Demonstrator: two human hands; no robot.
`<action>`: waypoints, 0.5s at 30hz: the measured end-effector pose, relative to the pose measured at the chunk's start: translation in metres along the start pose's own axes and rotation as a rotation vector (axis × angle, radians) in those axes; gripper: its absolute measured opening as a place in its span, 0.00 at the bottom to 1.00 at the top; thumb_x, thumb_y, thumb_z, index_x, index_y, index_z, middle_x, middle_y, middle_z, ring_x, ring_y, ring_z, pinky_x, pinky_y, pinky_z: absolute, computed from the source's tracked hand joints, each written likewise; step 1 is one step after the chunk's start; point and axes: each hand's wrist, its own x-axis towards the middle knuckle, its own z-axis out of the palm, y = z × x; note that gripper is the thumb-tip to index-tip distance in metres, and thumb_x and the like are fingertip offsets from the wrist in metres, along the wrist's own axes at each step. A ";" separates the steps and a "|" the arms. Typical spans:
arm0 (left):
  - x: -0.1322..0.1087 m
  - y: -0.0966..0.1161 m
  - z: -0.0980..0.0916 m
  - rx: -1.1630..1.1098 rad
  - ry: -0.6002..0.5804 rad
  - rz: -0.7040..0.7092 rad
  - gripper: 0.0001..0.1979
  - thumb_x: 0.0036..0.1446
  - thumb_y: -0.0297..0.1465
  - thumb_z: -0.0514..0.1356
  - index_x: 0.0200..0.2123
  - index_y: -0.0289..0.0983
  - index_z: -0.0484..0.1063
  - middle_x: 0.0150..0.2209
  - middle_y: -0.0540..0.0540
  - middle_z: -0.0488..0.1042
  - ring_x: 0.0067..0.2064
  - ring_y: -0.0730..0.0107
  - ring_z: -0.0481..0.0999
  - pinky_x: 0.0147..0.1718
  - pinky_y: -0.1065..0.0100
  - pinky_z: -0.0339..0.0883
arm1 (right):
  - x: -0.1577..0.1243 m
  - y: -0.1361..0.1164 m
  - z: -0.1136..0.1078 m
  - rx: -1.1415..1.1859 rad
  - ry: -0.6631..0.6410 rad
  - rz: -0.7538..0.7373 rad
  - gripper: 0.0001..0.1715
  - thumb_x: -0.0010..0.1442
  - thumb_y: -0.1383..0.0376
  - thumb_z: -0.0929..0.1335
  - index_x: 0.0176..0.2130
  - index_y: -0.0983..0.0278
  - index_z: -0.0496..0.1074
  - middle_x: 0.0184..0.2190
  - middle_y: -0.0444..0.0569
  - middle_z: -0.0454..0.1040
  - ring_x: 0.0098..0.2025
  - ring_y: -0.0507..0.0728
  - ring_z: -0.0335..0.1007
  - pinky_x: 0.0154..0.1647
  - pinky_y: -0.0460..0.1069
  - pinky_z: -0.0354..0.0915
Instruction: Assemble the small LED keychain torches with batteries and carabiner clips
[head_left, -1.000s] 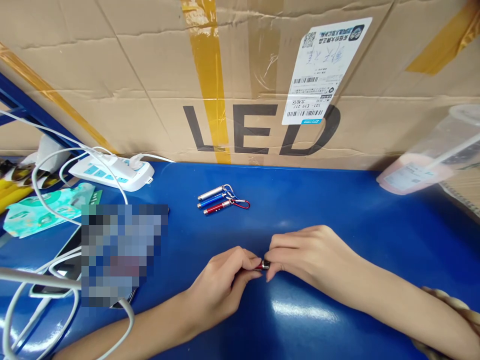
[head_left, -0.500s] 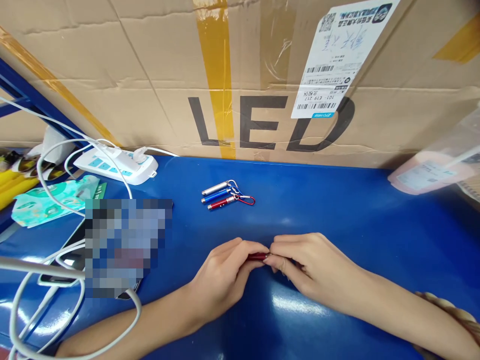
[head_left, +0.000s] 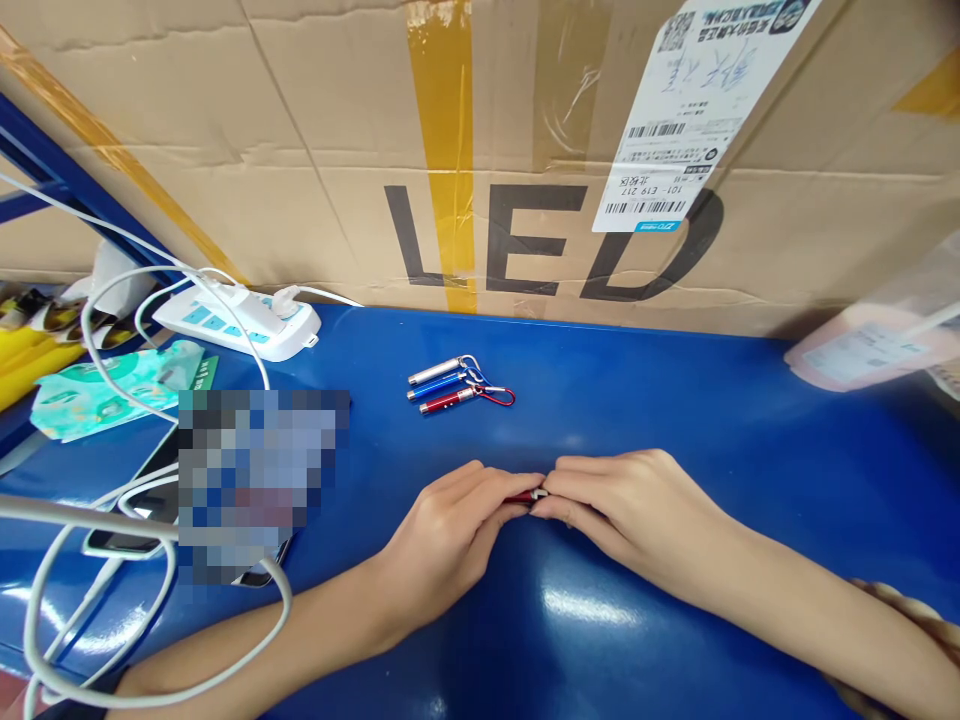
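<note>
My left hand [head_left: 457, 525] pinches a small red penlight [head_left: 520, 497] between thumb and fingers, above the blue tabletop. Only a short red stretch and a pale metal end show; the rest is covered by fingers. From the other side, my right hand [head_left: 634, 500] is closed in a pinch at that metal end, its fingertips almost meeting those of the left. Further back on the table lie three small penlights side by side: a silver one [head_left: 436, 371], a blue one [head_left: 435, 387] and a red one [head_left: 446, 402], with carabiner clips at their right ends.
A large cardboard box [head_left: 322, 150] stands along the back. To the left are a white power strip [head_left: 232, 325], a green tissue pack [head_left: 124, 385], a blurred-out screen [head_left: 259, 480] and looping white cables [head_left: 281, 610]. A pinkish container [head_left: 862, 350] stands at the right.
My right fingertips have drawn slightly away from the left, so more of the penlight's pale metal end shows. The camera view has shifted slightly.
</note>
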 end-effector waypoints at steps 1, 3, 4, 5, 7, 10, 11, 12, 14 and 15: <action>0.000 0.000 0.000 0.003 -0.018 -0.008 0.11 0.63 0.24 0.50 0.46 0.33 0.68 0.33 0.44 0.76 0.31 0.70 0.73 0.30 0.68 0.70 | 0.000 0.000 -0.001 -0.002 0.000 -0.009 0.23 0.67 0.59 0.56 0.31 0.61 0.73 0.24 0.41 0.73 0.24 0.48 0.69 0.20 0.45 0.50; 0.001 0.000 0.000 0.013 -0.057 -0.010 0.11 0.64 0.25 0.48 0.46 0.33 0.67 0.33 0.44 0.75 0.31 0.69 0.73 0.31 0.68 0.70 | 0.000 0.001 -0.002 -0.011 0.007 -0.027 0.24 0.68 0.59 0.55 0.31 0.60 0.74 0.24 0.41 0.73 0.24 0.48 0.69 0.20 0.46 0.50; 0.001 0.000 0.000 0.018 -0.072 -0.002 0.12 0.64 0.25 0.47 0.46 0.34 0.67 0.33 0.44 0.75 0.32 0.69 0.73 0.31 0.68 0.70 | -0.001 0.001 -0.002 -0.020 0.013 -0.035 0.24 0.68 0.59 0.55 0.30 0.60 0.73 0.24 0.41 0.73 0.24 0.48 0.69 0.20 0.46 0.50; 0.002 -0.001 0.000 0.024 -0.079 0.007 0.12 0.65 0.25 0.46 0.47 0.34 0.66 0.33 0.44 0.75 0.32 0.69 0.72 0.31 0.67 0.70 | -0.001 0.001 -0.002 -0.030 0.019 -0.041 0.25 0.68 0.59 0.55 0.30 0.60 0.73 0.24 0.41 0.73 0.23 0.48 0.68 0.19 0.46 0.49; 0.003 -0.001 -0.001 0.046 -0.089 0.016 0.13 0.65 0.26 0.45 0.47 0.33 0.66 0.32 0.44 0.74 0.32 0.69 0.72 0.31 0.67 0.69 | -0.002 0.002 -0.001 -0.062 0.023 -0.043 0.25 0.68 0.59 0.54 0.29 0.61 0.72 0.23 0.41 0.72 0.23 0.49 0.68 0.19 0.46 0.48; 0.004 -0.002 -0.002 0.064 -0.116 0.002 0.12 0.65 0.25 0.46 0.46 0.32 0.66 0.31 0.45 0.72 0.30 0.68 0.70 0.31 0.67 0.69 | -0.002 0.003 0.001 -0.117 0.020 -0.048 0.26 0.68 0.59 0.54 0.28 0.62 0.70 0.22 0.42 0.71 0.22 0.49 0.67 0.19 0.47 0.48; 0.005 -0.002 -0.003 0.052 -0.124 -0.002 0.11 0.65 0.25 0.46 0.46 0.32 0.66 0.31 0.45 0.72 0.31 0.69 0.70 0.31 0.68 0.68 | -0.002 0.003 0.002 -0.138 0.023 -0.054 0.26 0.68 0.59 0.53 0.27 0.62 0.70 0.21 0.42 0.70 0.21 0.50 0.67 0.19 0.47 0.48; 0.005 -0.002 -0.004 0.036 -0.131 -0.007 0.11 0.64 0.25 0.47 0.45 0.32 0.66 0.32 0.45 0.72 0.32 0.69 0.71 0.32 0.68 0.68 | -0.002 0.003 0.002 -0.156 0.030 -0.062 0.27 0.68 0.59 0.53 0.26 0.63 0.69 0.21 0.42 0.70 0.21 0.50 0.67 0.19 0.48 0.47; 0.005 -0.002 -0.004 0.017 -0.142 -0.010 0.09 0.64 0.25 0.48 0.43 0.32 0.66 0.31 0.45 0.72 0.31 0.69 0.70 0.31 0.69 0.68 | -0.002 0.003 0.003 -0.184 0.046 -0.077 0.28 0.68 0.59 0.52 0.24 0.63 0.68 0.20 0.42 0.69 0.20 0.50 0.66 0.19 0.48 0.47; 0.005 -0.003 -0.004 0.021 -0.149 -0.002 0.09 0.64 0.25 0.48 0.41 0.32 0.67 0.30 0.45 0.72 0.30 0.69 0.70 0.30 0.70 0.67 | -0.002 0.003 0.004 -0.188 0.051 -0.081 0.28 0.68 0.59 0.52 0.24 0.63 0.68 0.20 0.42 0.69 0.20 0.50 0.66 0.19 0.48 0.47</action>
